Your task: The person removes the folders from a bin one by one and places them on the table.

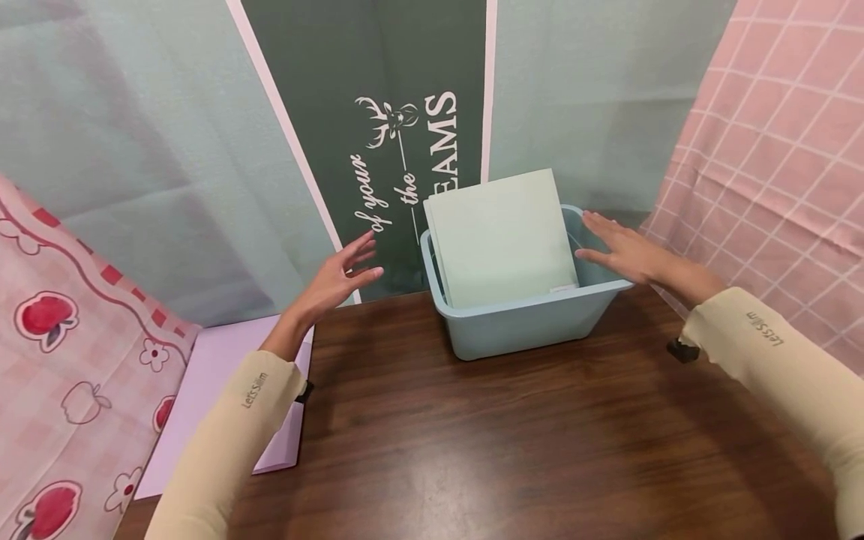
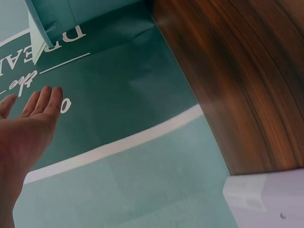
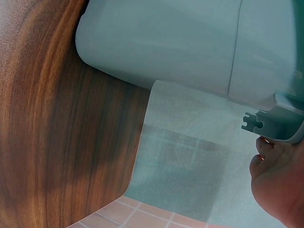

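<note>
A light blue plastic bin [image 1: 516, 334] stands at the far edge of the wooden table. Pale green folders [image 1: 499, 236] lean upright inside it, their tops rising above the rim. My left hand [image 1: 337, 277] hovers in the air to the left of the bin, empty, fingers spread and palm turned toward the bin. At the bin's right end is my right hand [image 1: 628, 251], with fingers extended and thumb apart, overlapping the rim. The right wrist view has that hand [image 3: 278, 175] right beside the rim and its notched end piece [image 3: 256, 123].
A lilac folder [image 1: 223, 360] lies at the table's left side, partly behind my left sleeve. Behind the table [image 1: 432, 435] hangs a green cloth [image 1: 378, 45] with white lettering. A pink checked cloth [image 1: 776, 150] hangs at the right, an apple-patterned one [image 1: 74, 375] at the left.
</note>
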